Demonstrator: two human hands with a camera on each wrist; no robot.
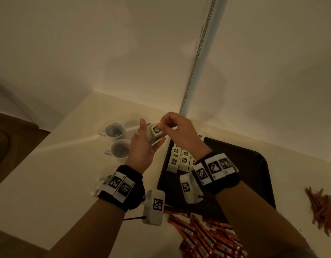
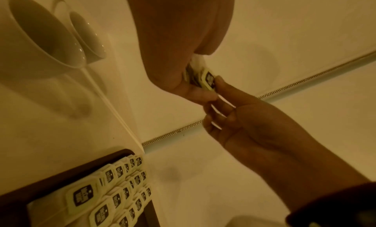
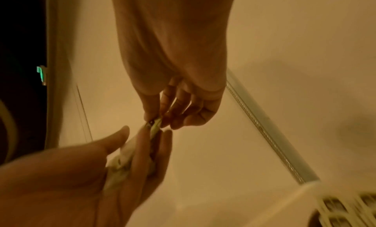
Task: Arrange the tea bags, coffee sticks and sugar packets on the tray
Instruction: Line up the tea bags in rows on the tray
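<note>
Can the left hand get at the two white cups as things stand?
Probably, but not freely: the left hand holds a stack of tea bags, which the right hand pinches at the top. The cups stand just to its left on the counter, nothing between.

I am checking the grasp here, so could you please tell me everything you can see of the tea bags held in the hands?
The held tea bags are a small stack of pale paper sachets, each with a light green tag bearing a dark label. The left hand holds the stack upright above the counter, left of the tray. The right hand pinches the tag of the front one. The print is too small to read.
</note>
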